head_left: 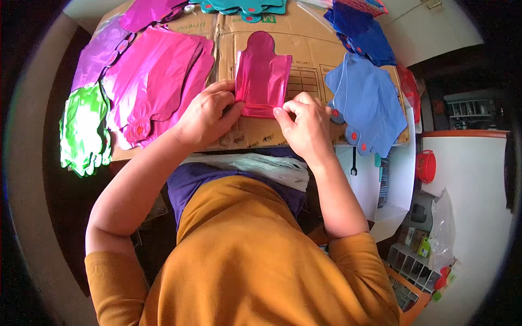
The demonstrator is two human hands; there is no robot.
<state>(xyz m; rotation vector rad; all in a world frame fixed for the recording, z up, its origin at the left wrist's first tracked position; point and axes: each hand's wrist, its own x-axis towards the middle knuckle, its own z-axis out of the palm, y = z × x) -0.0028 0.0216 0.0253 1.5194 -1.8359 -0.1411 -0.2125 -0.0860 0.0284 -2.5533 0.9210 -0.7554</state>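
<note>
Both hands pinch the lower end of a magenta foil piece (262,73) that lies flat on a flattened cardboard sheet (304,49). The left hand (205,113) closes thumb and fingers on the lower left corner of the piece. The right hand (305,126) closes thumb and forefinger on the lower right corner, with the remaining fingers curled under. The piece runs away from the person, ending in a rounded tab at its far end; its long sides are straight and its lower edge sits between the two hands.

Bare cardboard surrounds the piece on the far side and on both long sides. To the left, a stack of pink foil pieces (157,81) lies just beside the left hand, its near edge overlapping the cardboard's left portion. Further left lie purple foil pieces (98,54) and, past the cardboard's left edge, green foil pieces (82,130). To the right, a stack of light blue pieces (367,103) lies just beside the right hand and reaches the cardboard's right edge. Dark blue pieces (361,32) occupy the far right corner; teal pieces (244,6) lie along the far edge. The near edge of the cardboard runs just below both hands.
</note>
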